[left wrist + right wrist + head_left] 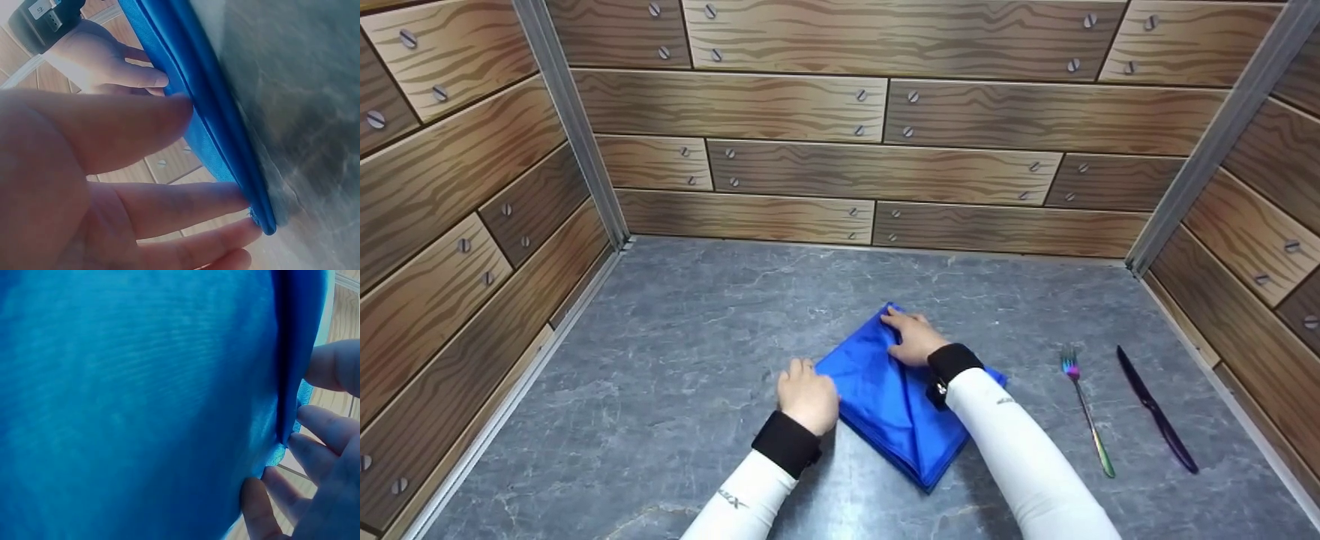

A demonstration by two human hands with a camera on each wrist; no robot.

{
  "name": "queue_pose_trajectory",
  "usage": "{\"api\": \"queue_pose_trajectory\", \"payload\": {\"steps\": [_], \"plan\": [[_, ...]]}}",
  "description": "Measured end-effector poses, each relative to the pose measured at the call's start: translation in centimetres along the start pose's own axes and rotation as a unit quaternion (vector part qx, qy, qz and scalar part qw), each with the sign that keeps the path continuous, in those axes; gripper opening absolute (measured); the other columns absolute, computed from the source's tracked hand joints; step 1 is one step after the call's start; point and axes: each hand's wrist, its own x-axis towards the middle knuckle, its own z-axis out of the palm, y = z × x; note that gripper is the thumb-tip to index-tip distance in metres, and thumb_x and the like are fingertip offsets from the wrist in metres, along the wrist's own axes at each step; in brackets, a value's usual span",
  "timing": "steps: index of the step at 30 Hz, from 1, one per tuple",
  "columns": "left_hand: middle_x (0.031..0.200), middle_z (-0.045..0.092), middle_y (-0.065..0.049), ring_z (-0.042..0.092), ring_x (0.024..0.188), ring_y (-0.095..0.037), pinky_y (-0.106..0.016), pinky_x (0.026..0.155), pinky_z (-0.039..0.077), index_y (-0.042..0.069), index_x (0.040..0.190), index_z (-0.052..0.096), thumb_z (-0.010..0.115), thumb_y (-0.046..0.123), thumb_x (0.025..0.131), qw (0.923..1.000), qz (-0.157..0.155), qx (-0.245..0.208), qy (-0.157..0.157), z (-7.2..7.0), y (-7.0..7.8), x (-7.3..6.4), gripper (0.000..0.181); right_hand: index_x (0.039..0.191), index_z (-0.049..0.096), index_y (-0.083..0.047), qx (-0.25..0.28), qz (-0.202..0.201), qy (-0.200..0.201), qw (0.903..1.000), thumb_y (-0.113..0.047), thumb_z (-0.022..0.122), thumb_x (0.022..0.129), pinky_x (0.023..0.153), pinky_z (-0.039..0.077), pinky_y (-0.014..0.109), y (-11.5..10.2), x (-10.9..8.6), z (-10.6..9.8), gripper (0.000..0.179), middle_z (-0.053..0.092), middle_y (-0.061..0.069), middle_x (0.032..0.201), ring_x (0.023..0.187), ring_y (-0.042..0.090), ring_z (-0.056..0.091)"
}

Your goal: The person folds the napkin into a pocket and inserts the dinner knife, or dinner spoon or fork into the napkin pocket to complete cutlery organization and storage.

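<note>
A folded blue satin cloth (877,382) lies flat on the grey table, turned like a diamond, with a crease running down its middle. At its left corner, my left hand (808,394) touches the edge; in the left wrist view, the thumb and straight, parted fingers (185,205) meet the layered side of the cloth (197,73). Reaching over the cloth, my right hand (915,339) rests near its far corner. Its spread fingertips (309,417) touch the folded border in the right wrist view. The right forearm covers part of the cloth's right side.
To the right lie a rainbow-coloured fork (1086,412), tines away from me, and a dark purple table knife (1155,409) beside it. Wood-patterned panels (810,172) wall the table (697,315) at the back and both sides, with grey metal posts (577,120) at the corners.
</note>
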Motion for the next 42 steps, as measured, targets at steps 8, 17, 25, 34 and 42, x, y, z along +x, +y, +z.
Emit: {"api": "queue_pose_trajectory", "payload": {"steps": [8, 17, 25, 34, 42], "plan": [[0.133, 0.079, -0.011, 0.064, 0.125, -0.03, -0.046, 0.098, 0.056, 0.009, 0.117, 0.088, 0.083, 0.072, 0.097, 0.9991, 0.018, -0.019, 0.035, 0.2, 0.2, -0.1, 0.066, 0.172, 0.05, 0.005, -0.004, 0.024, -0.024, 0.9994, -0.013, 0.067, 0.1, 0.141, 0.035, 0.071, -1.2, -0.5, -0.6, 0.076, 0.035, 0.027, 0.189, 0.169, 0.064, 0.036], [0.134, 0.081, -0.01, 0.07, 0.122, -0.029, -0.047, 0.106, 0.056, 0.012, 0.12, 0.088, 0.092, 0.082, 0.08, 0.9989, 0.036, 0.02, -0.02, 0.0, 0.0, -0.4, 0.081, 0.17, 0.053, 0.003, 0.009, 0.054, -0.041, 0.9977, -0.017, 0.07, 0.097, 0.141, 0.036, 0.068, -1.6, 0.1, -1.1, 0.078, 0.03, 0.026, 0.192, 0.169, 0.06, 0.035], [0.151, 0.078, -0.021, 0.07, 0.137, -0.037, -0.052, 0.115, 0.055, 0.004, 0.129, 0.087, 0.096, 0.074, 0.083, 0.9977, 0.029, -0.023, -0.058, -1.1, 0.2, -0.5, 0.084, 0.173, 0.052, -0.007, 0.029, 0.088, -0.048, 0.9945, -0.025, 0.077, 0.097, 0.135, 0.044, 0.066, -0.8, 0.8, -1.2, 0.082, 0.051, 0.025, 0.182, 0.166, 0.052, 0.036], [0.14, 0.082, -0.02, 0.076, 0.127, -0.038, -0.054, 0.11, 0.058, 0.007, 0.115, 0.089, 0.096, 0.061, 0.092, 0.9965, 0.009, -0.072, -0.041, -1.0, -0.4, 0.0, 0.059, 0.151, 0.072, 0.001, 0.069, -0.034, 0.085, 0.9934, -0.018, 0.079, 0.105, 0.128, 0.054, 0.063, -0.1, -2.3, 2.4, 0.05, 0.073, 0.026, 0.158, 0.147, 0.049, 0.068], [0.125, 0.085, -0.02, 0.08, 0.119, -0.044, -0.06, 0.104, 0.065, 0.006, 0.117, 0.087, 0.091, 0.039, 0.101, 0.9904, -0.03, -0.132, -0.03, -0.3, -3.6, 2.6, 0.037, 0.104, 0.082, -0.01, 0.102, -0.086, 0.001, 0.991, -0.013, 0.083, 0.103, 0.072, 0.065, 0.029, -5.5, -12.4, 2.3, 0.004, 0.081, 0.001, 0.093, 0.079, 0.004, 0.068]]}}
